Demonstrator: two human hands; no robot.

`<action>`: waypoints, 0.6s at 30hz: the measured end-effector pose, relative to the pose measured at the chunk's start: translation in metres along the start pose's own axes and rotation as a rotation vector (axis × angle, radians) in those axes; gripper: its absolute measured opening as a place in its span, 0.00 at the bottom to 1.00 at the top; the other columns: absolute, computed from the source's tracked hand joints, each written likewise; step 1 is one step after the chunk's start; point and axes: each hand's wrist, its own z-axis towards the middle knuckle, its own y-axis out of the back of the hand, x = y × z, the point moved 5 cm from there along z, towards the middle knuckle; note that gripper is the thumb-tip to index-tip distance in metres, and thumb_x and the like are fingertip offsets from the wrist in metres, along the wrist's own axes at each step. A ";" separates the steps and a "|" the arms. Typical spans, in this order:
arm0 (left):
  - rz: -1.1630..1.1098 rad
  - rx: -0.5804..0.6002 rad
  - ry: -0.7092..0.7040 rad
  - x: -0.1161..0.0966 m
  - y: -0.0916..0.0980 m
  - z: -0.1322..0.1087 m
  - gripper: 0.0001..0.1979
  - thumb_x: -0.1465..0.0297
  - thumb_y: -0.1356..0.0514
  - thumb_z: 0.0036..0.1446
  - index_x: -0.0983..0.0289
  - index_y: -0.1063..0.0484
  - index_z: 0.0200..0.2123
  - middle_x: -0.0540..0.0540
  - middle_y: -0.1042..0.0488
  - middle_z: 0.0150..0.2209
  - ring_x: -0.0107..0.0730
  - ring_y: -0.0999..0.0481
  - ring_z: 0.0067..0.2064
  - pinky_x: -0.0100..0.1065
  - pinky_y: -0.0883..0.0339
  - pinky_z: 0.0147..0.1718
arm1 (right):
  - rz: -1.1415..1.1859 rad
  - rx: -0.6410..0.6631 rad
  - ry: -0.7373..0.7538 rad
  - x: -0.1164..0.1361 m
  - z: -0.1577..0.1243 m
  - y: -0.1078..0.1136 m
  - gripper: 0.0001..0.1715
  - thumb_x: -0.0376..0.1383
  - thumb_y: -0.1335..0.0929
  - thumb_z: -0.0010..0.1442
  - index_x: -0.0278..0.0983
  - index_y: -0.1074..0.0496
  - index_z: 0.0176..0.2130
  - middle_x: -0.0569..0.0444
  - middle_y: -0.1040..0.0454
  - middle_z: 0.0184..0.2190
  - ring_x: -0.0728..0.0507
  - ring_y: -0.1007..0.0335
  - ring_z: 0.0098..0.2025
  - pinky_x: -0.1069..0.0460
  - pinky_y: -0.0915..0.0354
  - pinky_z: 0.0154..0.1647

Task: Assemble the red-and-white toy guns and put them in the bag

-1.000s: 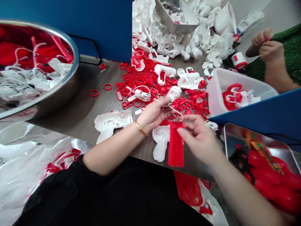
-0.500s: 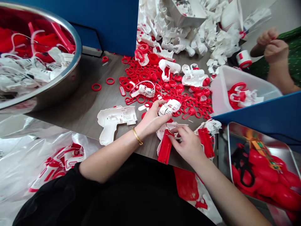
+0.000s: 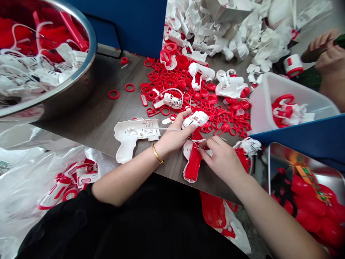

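My left hand (image 3: 176,135) grips a white plastic mechanism (image 3: 196,119) with a pale tube trailing from it toward the left. Thin wires (image 3: 198,142) run below the mechanism, and the fingertips of my right hand (image 3: 219,153) are pinched on them. Under both hands lies a white pistol-shaped shell half (image 3: 186,149), with a long red plastic part (image 3: 193,163) in its handle. Another white shell half (image 3: 136,130) rests on the table to the left of my left hand, its hollow side up.
Small red plastic parts (image 3: 175,81) are heaped behind my hands, with a second white mechanism (image 3: 172,100) on them. A metal bowl (image 3: 90,54) stands left. At right are a translucent bin (image 3: 262,93), a metal tray (image 3: 280,147) and a co-worker's hands (image 3: 326,50).
The red part now sits within the shell's handle outline. My right hand has shifted slightly and pinches the wires. The tube from the mechanism now stretches left over my left hand. The view has shifted somewhat.
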 end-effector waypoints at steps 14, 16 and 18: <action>0.476 0.129 -0.224 -0.041 0.001 -0.011 0.21 0.64 0.34 0.49 0.63 0.36 0.44 0.58 0.30 0.46 0.40 0.31 0.48 0.41 0.37 0.47 | 0.993 -0.111 -0.223 -0.023 0.027 0.040 0.12 0.42 0.26 0.50 0.40 0.29 0.34 0.52 0.24 0.44 0.42 0.26 0.44 0.46 0.29 0.42; 0.705 0.042 -0.245 -0.052 0.016 -0.029 0.27 0.63 0.31 0.45 0.63 0.36 0.47 0.59 0.31 0.47 0.42 0.32 0.49 0.43 0.37 0.47 | 0.960 -0.255 -0.353 -0.040 0.012 0.039 0.13 0.41 0.25 0.48 0.41 0.29 0.32 0.53 0.24 0.37 0.43 0.26 0.38 0.46 0.29 0.37; 0.763 -0.001 -0.242 -0.065 0.025 -0.051 0.25 0.62 0.32 0.48 0.62 0.36 0.47 0.57 0.30 0.43 0.37 0.30 0.42 0.39 0.34 0.40 | 0.883 -0.375 -0.451 -0.056 -0.004 0.034 0.15 0.42 0.24 0.46 0.41 0.29 0.32 0.55 0.26 0.31 0.44 0.29 0.32 0.48 0.30 0.32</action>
